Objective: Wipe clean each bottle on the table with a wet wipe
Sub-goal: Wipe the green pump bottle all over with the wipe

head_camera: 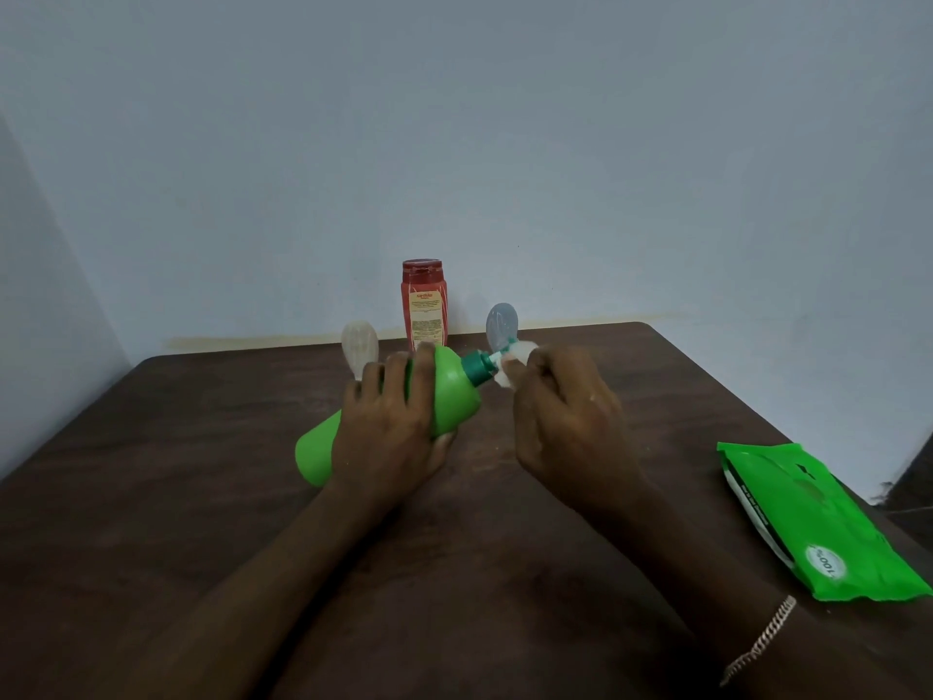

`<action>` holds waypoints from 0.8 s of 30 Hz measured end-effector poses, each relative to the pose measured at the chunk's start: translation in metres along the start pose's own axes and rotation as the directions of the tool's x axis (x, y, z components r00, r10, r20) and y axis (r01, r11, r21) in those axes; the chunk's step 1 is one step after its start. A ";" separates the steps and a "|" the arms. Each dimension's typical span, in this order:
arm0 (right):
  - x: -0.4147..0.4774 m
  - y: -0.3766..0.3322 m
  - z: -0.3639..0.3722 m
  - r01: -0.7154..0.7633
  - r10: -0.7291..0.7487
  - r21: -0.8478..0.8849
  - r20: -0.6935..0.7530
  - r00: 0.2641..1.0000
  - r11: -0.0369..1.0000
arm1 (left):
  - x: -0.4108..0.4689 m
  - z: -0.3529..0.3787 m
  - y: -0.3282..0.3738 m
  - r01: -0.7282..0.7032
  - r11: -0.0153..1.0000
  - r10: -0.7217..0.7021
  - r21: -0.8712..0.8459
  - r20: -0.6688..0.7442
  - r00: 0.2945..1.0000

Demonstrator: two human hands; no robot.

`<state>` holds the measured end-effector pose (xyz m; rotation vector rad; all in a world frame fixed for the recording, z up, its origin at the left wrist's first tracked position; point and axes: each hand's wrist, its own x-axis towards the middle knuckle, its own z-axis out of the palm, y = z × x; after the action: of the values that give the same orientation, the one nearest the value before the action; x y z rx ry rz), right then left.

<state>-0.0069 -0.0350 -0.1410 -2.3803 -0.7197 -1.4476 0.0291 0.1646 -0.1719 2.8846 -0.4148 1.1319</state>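
While the left hand [399, 421] is gripping the green bottle [323, 452], the right hand [565, 416] is pressing a wipe [515, 363] to its pump [477, 368].
Left fingers are curling round its middle, its base pointing left over the table [151, 472]. Behind it a whitish bottle [359, 346], a red bottle [425, 305] and a clear bottle [501, 323] are standing. Right fingers are pinching the wipe; a pack [808, 517] is lying well right of the green bottle.

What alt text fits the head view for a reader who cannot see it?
The left hand grips a tilted green bottle while the right hand presses a wet wipe to its dark green cap. Behind are a red bottle and two pale bottles; a green wipe pack lies at right on the table.
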 end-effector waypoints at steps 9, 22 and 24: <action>-0.001 0.010 -0.003 0.044 -0.048 -0.113 -0.031 0.998 0.993 | -0.001 -0.001 -0.002 -0.060 0.990 0.057 -0.131 -0.026 0.998; 0.015 0.024 -0.018 -0.504 0.509 0.734 0.250 0.824 0.455 | -0.006 -0.006 -0.008 -0.105 0.965 0.085 -0.241 -0.090 0.992; 0.017 0.024 -0.021 -0.460 0.414 0.765 0.277 0.867 0.450 | -0.006 -0.004 -0.008 -0.134 0.964 0.121 -0.229 -0.071 0.990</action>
<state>-0.0037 -0.0601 -0.1154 -1.6490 -0.5356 -0.5934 0.0242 0.1739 -0.1716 2.6495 -0.6909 1.0949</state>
